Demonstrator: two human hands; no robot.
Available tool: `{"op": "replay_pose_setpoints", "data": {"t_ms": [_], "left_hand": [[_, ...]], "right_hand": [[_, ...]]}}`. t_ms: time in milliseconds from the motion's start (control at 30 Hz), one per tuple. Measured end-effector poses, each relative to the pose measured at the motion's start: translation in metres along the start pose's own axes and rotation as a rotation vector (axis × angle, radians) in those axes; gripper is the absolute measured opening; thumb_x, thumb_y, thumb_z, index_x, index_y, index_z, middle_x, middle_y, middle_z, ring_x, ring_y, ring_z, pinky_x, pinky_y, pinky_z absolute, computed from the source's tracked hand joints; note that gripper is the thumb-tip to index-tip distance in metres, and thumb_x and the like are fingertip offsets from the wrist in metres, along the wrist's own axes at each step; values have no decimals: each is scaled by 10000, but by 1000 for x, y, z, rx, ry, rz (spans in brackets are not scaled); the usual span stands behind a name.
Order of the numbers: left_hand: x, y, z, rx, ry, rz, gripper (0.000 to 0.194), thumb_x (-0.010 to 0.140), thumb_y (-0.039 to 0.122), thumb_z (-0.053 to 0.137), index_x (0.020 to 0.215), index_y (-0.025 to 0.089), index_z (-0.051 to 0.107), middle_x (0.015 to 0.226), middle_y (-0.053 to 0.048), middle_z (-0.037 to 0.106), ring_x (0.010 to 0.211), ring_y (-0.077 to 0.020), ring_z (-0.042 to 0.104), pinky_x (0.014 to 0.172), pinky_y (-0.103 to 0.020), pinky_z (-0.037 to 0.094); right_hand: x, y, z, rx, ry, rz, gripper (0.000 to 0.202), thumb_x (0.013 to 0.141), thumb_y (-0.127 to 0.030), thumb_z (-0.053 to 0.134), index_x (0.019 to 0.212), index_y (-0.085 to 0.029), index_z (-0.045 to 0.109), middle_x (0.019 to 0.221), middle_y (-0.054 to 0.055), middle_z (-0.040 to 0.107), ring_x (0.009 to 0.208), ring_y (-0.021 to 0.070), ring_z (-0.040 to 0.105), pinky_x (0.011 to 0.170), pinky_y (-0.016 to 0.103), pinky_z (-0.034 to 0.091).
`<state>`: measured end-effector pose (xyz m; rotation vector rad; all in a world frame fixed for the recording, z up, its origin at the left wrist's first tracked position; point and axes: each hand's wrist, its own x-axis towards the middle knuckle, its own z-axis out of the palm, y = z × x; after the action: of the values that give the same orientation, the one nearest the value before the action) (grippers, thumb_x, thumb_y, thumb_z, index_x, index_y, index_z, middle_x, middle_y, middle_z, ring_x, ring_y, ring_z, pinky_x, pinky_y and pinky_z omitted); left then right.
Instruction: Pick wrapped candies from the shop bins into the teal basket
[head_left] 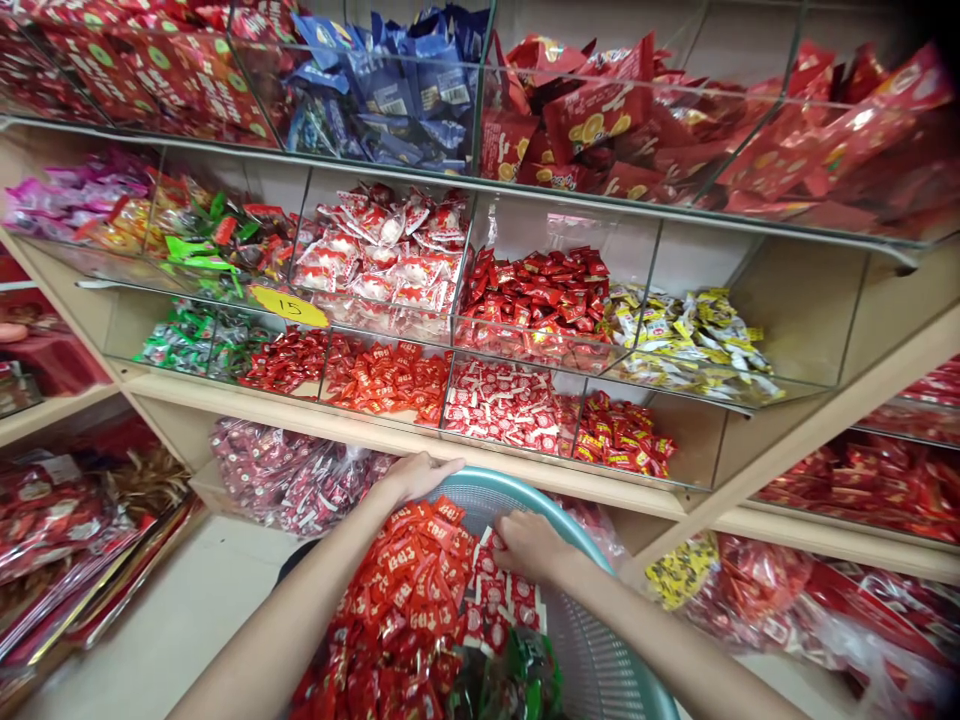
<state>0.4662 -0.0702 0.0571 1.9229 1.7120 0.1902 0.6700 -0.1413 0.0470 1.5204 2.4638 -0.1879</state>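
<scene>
My left hand (421, 476) lies at the far rim of a teal basket (622, 620), its fingers closed over the edge. Inside the basket, my right hand (525, 543) has its fingers curled down at the red-and-white candies (495, 595); what it grips is hidden. Orange-red wrapped candies (420, 570) fill the left and middle of the basket. Green-wrapped candies (525, 670) sit near its bottom, beside the red-and-white ones.
Clear shelf bins ahead hold blue packets (397, 85), red packets (592, 120) and small candies. A yellow tag (289, 305) hangs on one bin. Bagged candies (292, 475) lie under the wooden shelf edge (525, 475).
</scene>
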Motion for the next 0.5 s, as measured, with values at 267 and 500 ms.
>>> {"op": "replay_pose_setpoints", "data": {"t_ms": [267,500], "left_hand": [[3,-3,3,4,9,6,674,686,715,326,851,179,700,886,-84,696,869,-265,624,736,-271,417],[1,-2,0,11,5,30,660,686,715,320,889,213,698,884,-85,696,880,-270,619,742,-286,421]], "right_hand": [[3,-1,-40,122,165,-24,296,803,-403,440,917,-180,598,863,94,645,788,207,598,628,262,376],[50,23,-98,212,469,127,284,821,-336,444,1055,-200,532,850,56,630,750,155,569,589,220,313]]}}
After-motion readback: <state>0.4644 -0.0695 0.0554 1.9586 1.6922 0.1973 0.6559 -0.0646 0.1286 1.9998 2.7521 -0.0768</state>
